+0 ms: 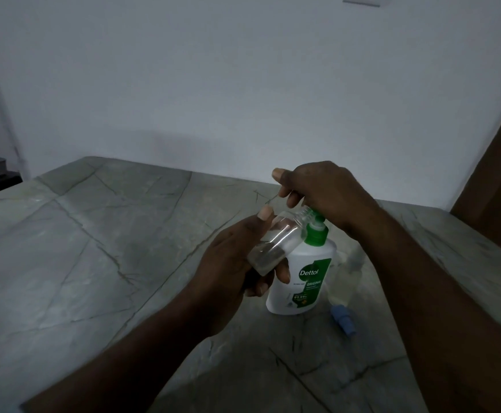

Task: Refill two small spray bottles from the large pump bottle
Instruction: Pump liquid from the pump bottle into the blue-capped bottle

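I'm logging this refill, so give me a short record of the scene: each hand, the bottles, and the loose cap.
pump bottle: upright on counter
right hand: fingers curled over its pump head
left hand: grips small clear bottle, tilted, open neck at the spout
second small bottle: standing right of pump bottle, blurred
blue cap: lying on counter, right of pump bottle

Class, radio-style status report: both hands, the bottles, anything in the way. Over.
Left hand grips small spray bottle, tilted, mouth at the nozzle. Right hand curled over large pump bottle head. Blue spray cap on counter, nothing blocking.
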`<state>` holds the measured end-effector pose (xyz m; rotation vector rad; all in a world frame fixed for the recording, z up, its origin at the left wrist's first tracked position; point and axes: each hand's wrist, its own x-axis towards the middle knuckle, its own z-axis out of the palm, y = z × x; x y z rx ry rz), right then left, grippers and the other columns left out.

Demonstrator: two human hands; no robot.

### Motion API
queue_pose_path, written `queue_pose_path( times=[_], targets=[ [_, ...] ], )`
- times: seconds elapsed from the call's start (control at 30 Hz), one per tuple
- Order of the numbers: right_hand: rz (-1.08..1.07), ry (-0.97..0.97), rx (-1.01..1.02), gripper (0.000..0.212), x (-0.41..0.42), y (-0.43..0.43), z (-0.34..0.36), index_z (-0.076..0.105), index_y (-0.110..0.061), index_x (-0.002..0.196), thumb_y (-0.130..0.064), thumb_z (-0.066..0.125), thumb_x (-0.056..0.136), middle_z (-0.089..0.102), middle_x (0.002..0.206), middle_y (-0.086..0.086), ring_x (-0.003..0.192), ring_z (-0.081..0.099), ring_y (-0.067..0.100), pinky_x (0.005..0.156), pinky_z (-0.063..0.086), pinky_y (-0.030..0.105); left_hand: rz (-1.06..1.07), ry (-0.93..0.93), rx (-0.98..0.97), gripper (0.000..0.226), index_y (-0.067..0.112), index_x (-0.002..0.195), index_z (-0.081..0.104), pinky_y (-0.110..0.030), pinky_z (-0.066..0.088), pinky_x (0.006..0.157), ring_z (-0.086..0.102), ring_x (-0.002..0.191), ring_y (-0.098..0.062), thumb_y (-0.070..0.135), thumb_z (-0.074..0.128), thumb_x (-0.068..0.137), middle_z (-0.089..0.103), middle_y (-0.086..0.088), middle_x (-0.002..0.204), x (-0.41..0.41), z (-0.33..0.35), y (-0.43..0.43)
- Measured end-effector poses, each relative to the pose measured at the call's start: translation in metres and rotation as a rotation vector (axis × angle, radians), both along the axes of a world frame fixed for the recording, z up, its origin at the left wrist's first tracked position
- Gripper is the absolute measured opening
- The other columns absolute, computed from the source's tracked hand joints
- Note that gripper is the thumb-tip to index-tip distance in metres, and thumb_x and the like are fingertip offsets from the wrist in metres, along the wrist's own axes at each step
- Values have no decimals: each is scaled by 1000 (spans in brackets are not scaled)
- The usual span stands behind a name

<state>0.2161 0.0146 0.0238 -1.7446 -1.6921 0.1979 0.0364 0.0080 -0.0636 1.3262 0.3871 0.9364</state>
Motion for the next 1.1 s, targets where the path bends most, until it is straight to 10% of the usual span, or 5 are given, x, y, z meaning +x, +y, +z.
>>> queue_pose_path(
  times=[0.27, 0.77, 1.1],
  targets=[
    [-55, 18, 85, 42, 3, 3, 1, 75, -24, 78, -60, 60, 93, 74, 73, -8, 59, 63, -3, 57, 41, 21, -24, 15, 25, 55, 25, 111, 74, -22, 36, 47, 50, 63, -19, 67, 48, 86, 66, -9, 75, -2, 3, -1],
    [17, -66, -180, 48, -8, -4, 3, 77, -16, 94, -52, 46, 103, 71, 101, 2, 98, 64, 22, 95, 48, 43, -72, 10, 34, 52, 22, 112, 71, -23, 34, 45, 48, 55, -17, 64, 55, 86, 68, -12, 73, -3, 0, -2],
    [-76, -72, 79, 48, 3, 0, 3, 73, -21, 87, -64, 55, 93, 72, 84, -5, 79, 66, 11, 72, 53, 32, -68, 10, 29, 47, 30, 113, 73, -23, 36, 45, 48, 51, -14, 64, 51, 89, 68, -13, 76, -2, 2, -2]
  ],
)
